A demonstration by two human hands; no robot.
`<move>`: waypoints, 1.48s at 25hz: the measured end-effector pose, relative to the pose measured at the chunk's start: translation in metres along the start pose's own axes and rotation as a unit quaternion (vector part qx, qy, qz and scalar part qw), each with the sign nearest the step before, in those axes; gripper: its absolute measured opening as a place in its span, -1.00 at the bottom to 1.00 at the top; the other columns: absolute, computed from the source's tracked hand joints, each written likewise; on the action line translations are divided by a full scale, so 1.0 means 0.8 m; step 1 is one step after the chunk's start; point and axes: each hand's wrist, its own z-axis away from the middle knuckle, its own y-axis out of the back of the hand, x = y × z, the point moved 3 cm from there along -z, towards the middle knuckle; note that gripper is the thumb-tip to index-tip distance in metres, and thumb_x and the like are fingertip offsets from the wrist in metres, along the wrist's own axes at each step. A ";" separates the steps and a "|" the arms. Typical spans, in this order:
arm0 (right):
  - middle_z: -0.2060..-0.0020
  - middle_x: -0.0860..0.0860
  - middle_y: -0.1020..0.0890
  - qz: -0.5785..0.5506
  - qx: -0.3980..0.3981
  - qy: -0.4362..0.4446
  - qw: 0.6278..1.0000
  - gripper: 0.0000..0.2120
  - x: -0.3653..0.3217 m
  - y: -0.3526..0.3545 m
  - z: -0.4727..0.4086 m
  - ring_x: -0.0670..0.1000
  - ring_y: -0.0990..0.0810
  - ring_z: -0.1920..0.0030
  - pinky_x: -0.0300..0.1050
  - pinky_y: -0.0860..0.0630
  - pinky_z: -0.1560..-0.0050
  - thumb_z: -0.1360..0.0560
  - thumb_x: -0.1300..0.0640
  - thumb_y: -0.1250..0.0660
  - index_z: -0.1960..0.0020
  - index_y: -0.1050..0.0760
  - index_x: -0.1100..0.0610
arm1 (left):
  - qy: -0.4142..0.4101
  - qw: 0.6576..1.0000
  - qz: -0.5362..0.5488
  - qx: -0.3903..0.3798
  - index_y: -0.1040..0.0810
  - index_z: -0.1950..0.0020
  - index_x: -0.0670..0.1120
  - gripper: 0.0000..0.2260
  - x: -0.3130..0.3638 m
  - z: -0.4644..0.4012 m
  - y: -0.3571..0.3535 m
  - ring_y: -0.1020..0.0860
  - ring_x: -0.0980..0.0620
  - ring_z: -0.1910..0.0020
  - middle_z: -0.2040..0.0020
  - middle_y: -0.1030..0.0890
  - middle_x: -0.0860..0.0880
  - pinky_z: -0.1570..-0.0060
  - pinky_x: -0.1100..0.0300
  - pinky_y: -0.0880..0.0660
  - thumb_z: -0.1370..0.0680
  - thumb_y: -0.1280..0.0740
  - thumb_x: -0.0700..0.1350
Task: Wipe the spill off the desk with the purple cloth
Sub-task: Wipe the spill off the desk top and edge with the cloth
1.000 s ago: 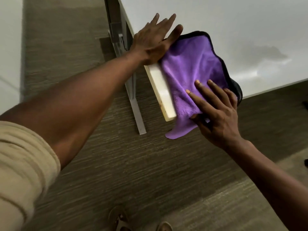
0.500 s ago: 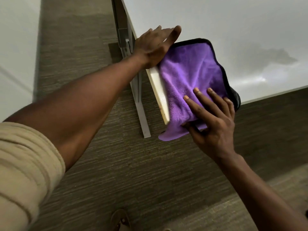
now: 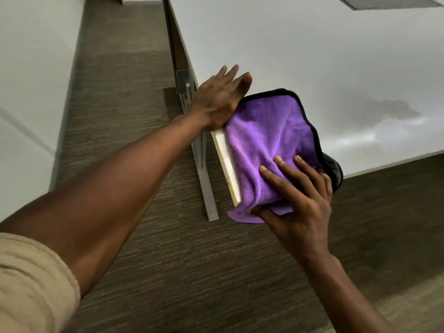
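Observation:
The purple cloth (image 3: 269, 138), edged in black, lies over the near corner of the white desk (image 3: 300, 49) and hangs off its edge. My right hand (image 3: 300, 195) holds the hanging part, fingers flat on top and thumb under the cloth. My left hand (image 3: 221, 97) rests flat on the desk's left edge, fingers straight, touching the cloth's left side. A wet, shiny spill (image 3: 374, 121) spreads on the desk to the right of the cloth.
The desk's metal leg (image 3: 204, 179) stands below the corner on the grey-brown carpet (image 3: 192, 272). A white wall (image 3: 28, 80) runs along the left. A grey panel (image 3: 384, 2) sits at the desk's far right.
The view has shifted, so the desk corner sits lower in frame. My right hand has slid a little down the cloth toward the edge. My left hand stays flat at the corner.

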 end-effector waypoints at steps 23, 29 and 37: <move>-0.36 -0.10 -0.59 -0.080 -0.143 0.032 0.986 -0.55 0.024 0.027 -0.024 0.07 -0.52 -0.42 0.26 -0.42 -0.35 -0.45 0.11 -0.53 -0.33 -0.61 -0.03 | 0.003 0.999 -0.033 -0.020 -0.07 -0.65 0.09 -0.25 0.008 0.006 0.008 -0.09 0.00 -0.64 -0.66 -0.11 -0.09 -0.60 -0.02 0.02 -0.54 0.28 0.39; -0.35 -0.10 -0.59 -0.050 -0.132 0.015 0.990 -0.50 0.006 0.023 -0.030 0.09 -0.52 -0.40 0.32 -0.44 -0.30 -0.40 -0.15 -0.55 -0.30 -0.59 -0.07 | -0.008 0.999 -0.051 -0.005 -0.09 -0.65 0.08 -0.30 0.006 0.005 0.010 -0.13 -0.06 -0.63 -0.65 -0.12 -0.12 -0.59 -0.05 -0.03 -0.58 0.25 0.36; -0.39 -0.02 -0.60 0.023 -0.008 -0.049 0.999 -0.46 -0.053 -0.021 -0.005 0.09 -0.47 -0.49 0.26 -0.37 -0.40 -0.36 -0.25 -0.53 -0.23 -0.67 0.03 | -0.010 0.999 -0.039 -0.013 -0.10 -0.65 0.08 -0.34 0.009 0.008 0.010 -0.11 -0.06 -0.63 -0.65 -0.13 -0.12 -0.59 -0.05 -0.01 -0.61 0.23 0.33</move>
